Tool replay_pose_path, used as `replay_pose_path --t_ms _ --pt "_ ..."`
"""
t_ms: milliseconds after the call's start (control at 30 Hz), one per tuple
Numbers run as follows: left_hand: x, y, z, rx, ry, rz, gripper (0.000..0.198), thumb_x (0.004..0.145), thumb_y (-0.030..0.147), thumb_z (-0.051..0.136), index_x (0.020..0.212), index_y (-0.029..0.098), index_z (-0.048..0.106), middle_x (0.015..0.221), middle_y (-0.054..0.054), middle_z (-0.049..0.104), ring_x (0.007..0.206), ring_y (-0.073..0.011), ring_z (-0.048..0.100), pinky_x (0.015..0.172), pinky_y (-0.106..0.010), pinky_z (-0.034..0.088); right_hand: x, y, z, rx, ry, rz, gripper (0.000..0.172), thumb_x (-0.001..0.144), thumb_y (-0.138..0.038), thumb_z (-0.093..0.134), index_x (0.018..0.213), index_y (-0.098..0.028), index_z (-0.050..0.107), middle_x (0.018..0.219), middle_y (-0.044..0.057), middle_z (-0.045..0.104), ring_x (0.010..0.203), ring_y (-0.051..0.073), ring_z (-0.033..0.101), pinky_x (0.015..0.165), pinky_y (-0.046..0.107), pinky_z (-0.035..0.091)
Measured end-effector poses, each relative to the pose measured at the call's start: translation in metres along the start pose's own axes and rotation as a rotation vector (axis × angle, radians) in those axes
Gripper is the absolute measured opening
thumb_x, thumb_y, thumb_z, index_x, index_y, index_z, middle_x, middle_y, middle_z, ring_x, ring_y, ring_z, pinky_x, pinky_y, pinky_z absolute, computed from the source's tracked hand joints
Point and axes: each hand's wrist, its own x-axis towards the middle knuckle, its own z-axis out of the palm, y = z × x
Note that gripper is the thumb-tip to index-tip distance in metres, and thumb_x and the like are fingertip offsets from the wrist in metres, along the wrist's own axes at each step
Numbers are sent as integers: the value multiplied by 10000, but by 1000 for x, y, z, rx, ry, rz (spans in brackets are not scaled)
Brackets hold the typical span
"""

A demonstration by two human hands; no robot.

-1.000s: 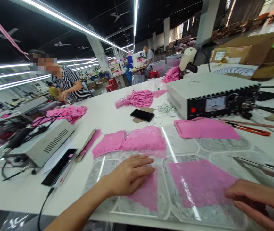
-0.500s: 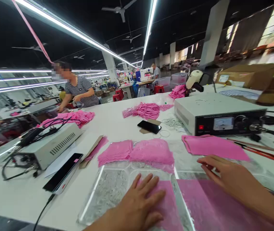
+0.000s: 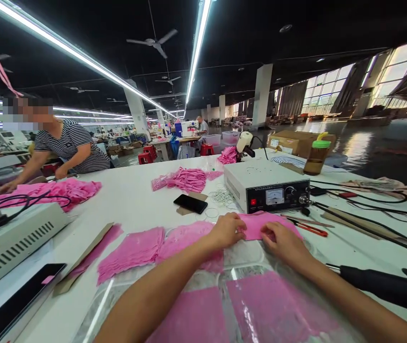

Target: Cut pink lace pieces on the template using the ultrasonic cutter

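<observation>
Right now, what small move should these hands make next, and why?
Probably pinch and lift an edge of the pink cloth in front of the dial box: the left hand and right hand are both curled at it, slightly apart.

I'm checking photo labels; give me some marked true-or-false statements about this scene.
1. The left hand and right hand are at the pink cloth before the meter box. True.
2. The bottle has a red top. False: the bottle's lid is green.
3. The central phone lies over cardboard. True.
4. The right hand grips the orange tool. False: the orange tool lies on the table.
5. The person at left wears a striped shirt. True.
</observation>
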Motion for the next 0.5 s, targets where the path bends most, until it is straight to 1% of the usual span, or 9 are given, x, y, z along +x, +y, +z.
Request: replay_pose_path --t_ms 100,200,333,500 --pt "15 -4 4 22 -44 -20 324 948 347 588 1216 166 570 1234 -91 584 1063 -222 608 899 -438 524 3 -2 6 27 -34 18 60 876 -140 575 901 -138 630 884 33 638 753 164 611 672 289 476" --pt "20 -7 7 21 -67 -50 324 948 346 587 1218 167 569 1236 -92 583 1063 -222 608 898 -437 525 3 -3 10 59 -51 28 42 888 -141 588 918 -138 617 893 24 622 757 157 600 675 289 478" --pt "23 -10 12 -19 -77 -89 314 951 344 582 1213 171 572 1236 -91 584 1057 -217 609 896 -431 527 2 0 12 107 -50 21 114 876 -165 523 894 -150 635 878 45 626 721 162 605 645 282 457" --pt "26 -13 16 -103 -81 -125 305 954 340 579 1208 171 574 1226 -89 589 1043 -211 614 886 -421 532 4 7 13 157 -14 -8 228 875 -279 467 848 -190 675 848 44 649 685 178 606 608 286 441"
